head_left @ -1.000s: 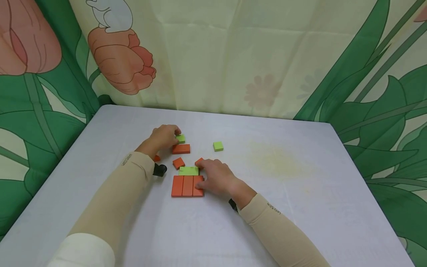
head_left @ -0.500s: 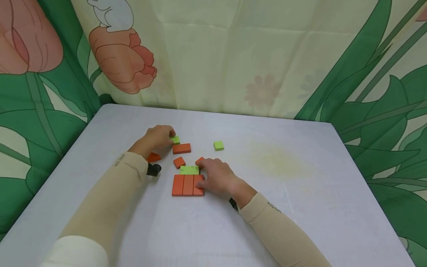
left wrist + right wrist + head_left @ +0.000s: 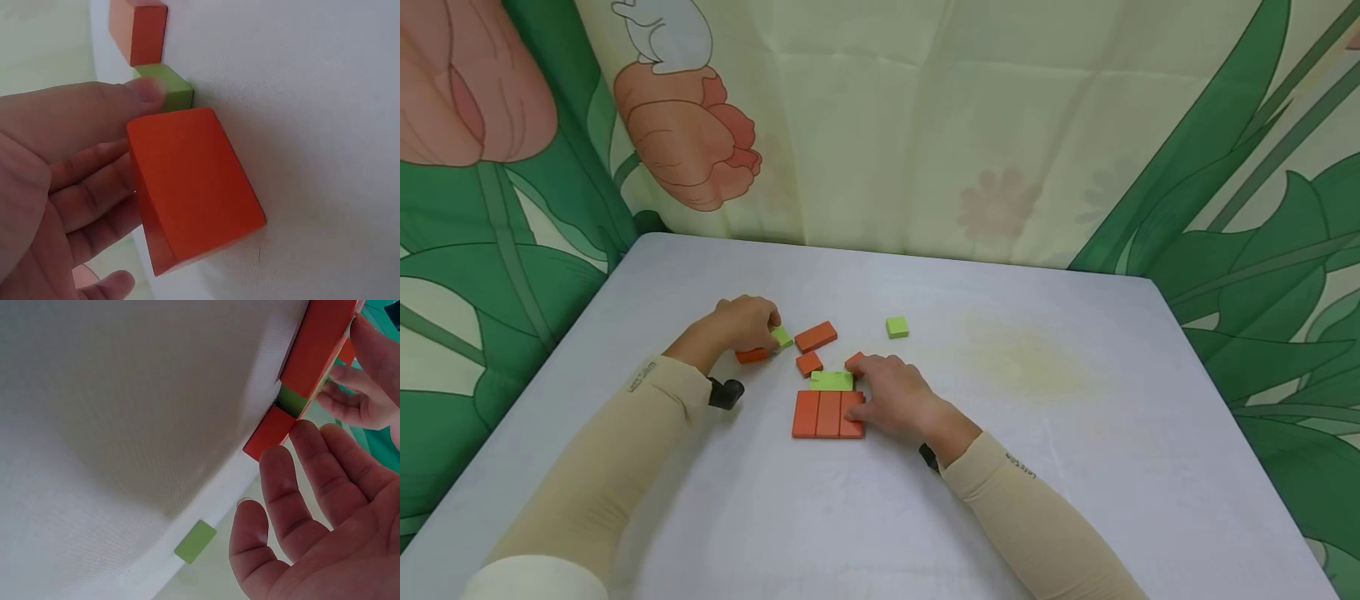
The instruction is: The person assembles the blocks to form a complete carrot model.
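Observation:
My left hand [image 3: 745, 323] pinches a small green block [image 3: 178, 94] between thumb and fingers at the table's left. Right beside it lies an orange block [image 3: 194, 181], partly under the hand in the head view. My right hand [image 3: 895, 394] rests at the right side of three orange blocks [image 3: 827, 414] laid edge to edge. Its thumb touches the rightmost one, and its fingertips touch a small orange block [image 3: 270, 432] behind. A green block [image 3: 831, 381] sits against the row's far side. Behind that lie a small orange block [image 3: 808, 364] and a longer orange block [image 3: 816, 336].
A lone green block [image 3: 897, 327] lies farther back, right of the others. White cloth covers the table [image 3: 1112, 467]. A printed curtain [image 3: 880, 125] hangs behind the table's far edge.
My left hand has drawn the green block left and toward me, down beside the orange block. The longer orange block has turned askew. My right hand stays in place.

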A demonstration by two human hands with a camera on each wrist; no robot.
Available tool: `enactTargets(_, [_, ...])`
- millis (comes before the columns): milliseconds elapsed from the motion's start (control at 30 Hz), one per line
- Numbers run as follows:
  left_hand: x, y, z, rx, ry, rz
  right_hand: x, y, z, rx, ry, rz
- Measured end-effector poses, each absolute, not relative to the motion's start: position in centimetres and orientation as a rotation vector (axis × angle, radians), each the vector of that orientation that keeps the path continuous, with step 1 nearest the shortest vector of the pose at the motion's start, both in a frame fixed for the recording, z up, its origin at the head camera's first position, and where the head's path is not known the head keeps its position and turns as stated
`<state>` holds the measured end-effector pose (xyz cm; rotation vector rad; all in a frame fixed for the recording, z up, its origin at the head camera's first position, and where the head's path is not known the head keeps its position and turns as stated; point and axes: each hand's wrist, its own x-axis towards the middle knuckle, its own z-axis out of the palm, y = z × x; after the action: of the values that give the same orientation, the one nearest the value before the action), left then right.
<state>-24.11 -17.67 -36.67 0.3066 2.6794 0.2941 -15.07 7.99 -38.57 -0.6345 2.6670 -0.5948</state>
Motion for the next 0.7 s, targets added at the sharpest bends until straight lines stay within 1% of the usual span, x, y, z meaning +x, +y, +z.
enactTargets(300, [-23.3,-17.4,-35.7,0.370,2.668,0.404,-15.2,8.0,-38.7,-0.628,2.674,-0.590])
enactTargets(500, [-23.0,-15.2,-35.4,0.436,2.608,0.569,-15.3,8.1,-38.6,-0.621,2.668,-0.593])
enactTargets(700, [-23.3,-13.2,-35.6,0.511,2.585,0.585,-15.3,8.1,-38.8,-0.641,2.668,-0.603])
